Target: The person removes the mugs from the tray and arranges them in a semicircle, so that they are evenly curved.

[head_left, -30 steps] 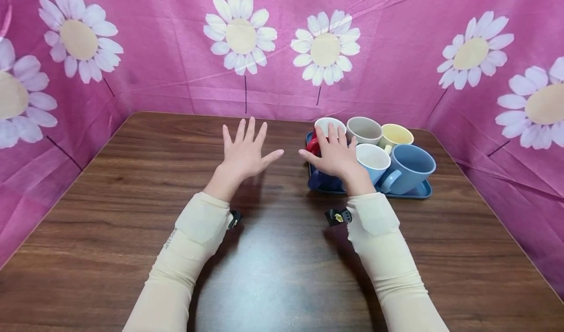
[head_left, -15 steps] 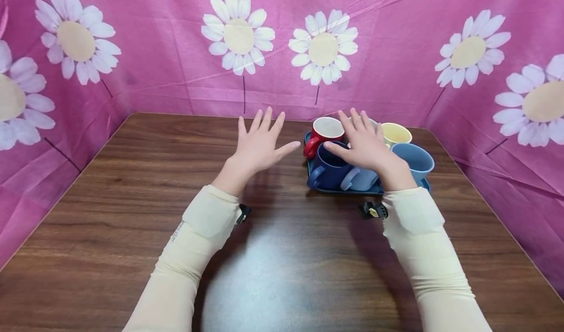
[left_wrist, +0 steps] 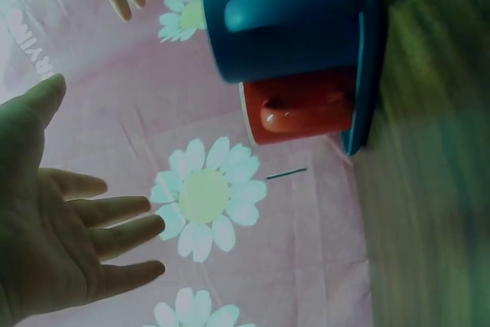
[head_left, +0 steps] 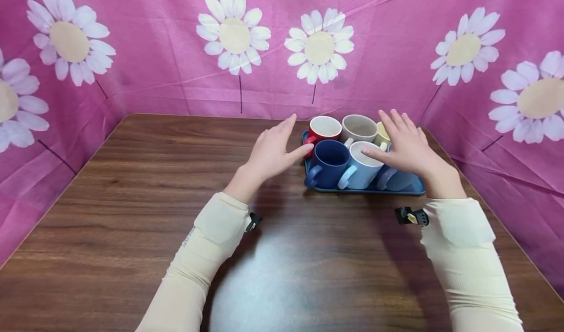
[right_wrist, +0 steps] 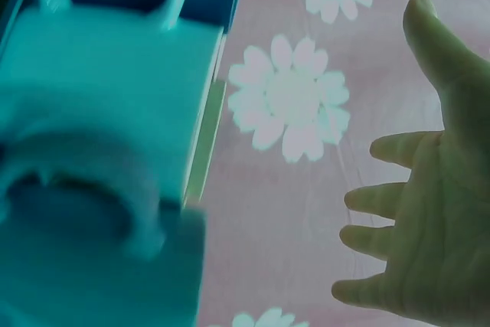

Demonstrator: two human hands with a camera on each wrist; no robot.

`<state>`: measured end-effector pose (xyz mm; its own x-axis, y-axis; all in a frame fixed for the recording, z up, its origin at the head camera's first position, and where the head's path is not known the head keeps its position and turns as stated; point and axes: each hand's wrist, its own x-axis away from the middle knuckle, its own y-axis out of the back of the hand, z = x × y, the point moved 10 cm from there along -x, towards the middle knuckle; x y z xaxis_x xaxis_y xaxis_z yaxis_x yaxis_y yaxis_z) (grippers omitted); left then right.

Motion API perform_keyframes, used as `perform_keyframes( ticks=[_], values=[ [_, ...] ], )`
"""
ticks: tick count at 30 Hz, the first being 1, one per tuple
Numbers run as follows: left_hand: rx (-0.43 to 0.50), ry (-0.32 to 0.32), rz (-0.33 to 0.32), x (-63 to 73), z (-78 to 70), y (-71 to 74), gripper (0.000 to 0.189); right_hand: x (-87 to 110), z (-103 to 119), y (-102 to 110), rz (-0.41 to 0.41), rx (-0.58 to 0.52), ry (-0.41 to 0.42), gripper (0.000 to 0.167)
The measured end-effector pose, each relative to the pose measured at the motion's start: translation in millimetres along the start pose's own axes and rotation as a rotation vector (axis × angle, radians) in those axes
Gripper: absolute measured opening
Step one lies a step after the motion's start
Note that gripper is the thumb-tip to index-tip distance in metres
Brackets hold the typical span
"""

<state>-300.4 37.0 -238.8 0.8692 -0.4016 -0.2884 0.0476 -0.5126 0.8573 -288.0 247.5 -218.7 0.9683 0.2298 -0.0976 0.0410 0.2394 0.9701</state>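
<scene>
Both hands hover with fingers spread and straight, holding nothing. My left hand (head_left: 270, 151) is just left of a blue tray (head_left: 323, 190), its thumb overlapping the red mug (head_left: 326, 129) in the head view. My right hand (head_left: 410, 151) hangs over the tray's right part, partly hiding a blue mug (head_left: 402, 181) and a yellow mug (head_left: 381, 135). Between the hands stand a navy mug (head_left: 331, 170), a light blue mug (head_left: 364, 174) and a grey mug (head_left: 360, 128). In the left wrist view, the palm (left_wrist: 61, 227) faces the navy mug (left_wrist: 295, 24) from a distance.
The tray rests near the back right of a brown wooden table (head_left: 154, 200). A pink cloth (head_left: 163, 53) with white daisies hangs behind the table and along its sides. Mug handles point towards the front left.
My right hand has moved right across the tray, uncovering the red, navy and light blue mugs. My left hand has moved right, towards the tray, and turned edge-on. The mugs stay put.
</scene>
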Motion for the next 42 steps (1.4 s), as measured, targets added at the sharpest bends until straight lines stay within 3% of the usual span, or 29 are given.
perform_keyframes(
  ticks=[9, 19, 30, 35, 38, 42],
  values=[
    [0.240, 0.039, -0.075, 1.6, 3.2, -16.1, 0.064, 26.3, -42.0, 5.5, -0.086, -0.107, 0.058, 0.095],
    [0.513, 0.121, -0.075, -1.6, 15.0, -48.4, 0.043, 57.0, -99.1, -3.4, -0.088, -0.212, -0.044, 0.100],
    [0.476, 0.175, 0.049, -1.1, 12.4, -79.3, 0.035, 68.7, -134.3, -32.6, -0.011, -0.256, -0.140, 0.098],
    [0.546, 0.181, 0.142, 0.3, 9.1, -92.8, 0.036, 68.2, -147.2, -53.2, 0.068, -0.252, -0.184, 0.099],
    [0.576, 0.168, 0.152, -0.2, 8.7, -95.5, 0.036, 68.5, -153.2, -64.8, 0.121, -0.250, -0.210, 0.101],
    [0.615, 0.147, 0.168, -0.5, 8.4, -98.4, 0.033, 67.1, -160.1, -76.4, 0.123, -0.332, -0.185, 0.099]
  ],
)
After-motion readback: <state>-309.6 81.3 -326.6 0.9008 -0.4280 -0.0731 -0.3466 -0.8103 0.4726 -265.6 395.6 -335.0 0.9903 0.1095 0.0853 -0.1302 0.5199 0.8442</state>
